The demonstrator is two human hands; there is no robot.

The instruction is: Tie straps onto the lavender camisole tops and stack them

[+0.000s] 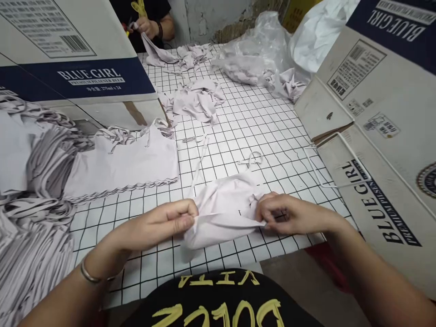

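Observation:
A pale pink strappy camisole point(225, 195) lies on the table in front of me, its thin straps stretching away from me over the grid cloth. My left hand point(163, 222) pinches its left edge between thumb and fingers. At the opposite end, my right hand point(289, 212) has its fingers closed on the fabric's right corner. The near edge is pulled taut and slightly raised between the two hands. Left of it lies a flat stack of similar pale camisoles point(126, 163), with their straps at the far side.
Folded garments point(44, 150) are piled at far left before a Blue Girl carton point(78, 72). Another carton point(381, 127) stands right, by a white wire frame point(335, 185). Crumpled garments point(195, 100) and plastic bags point(255, 50) lie farther back. Across the table, another person's hand point(148, 27) holds fabric.

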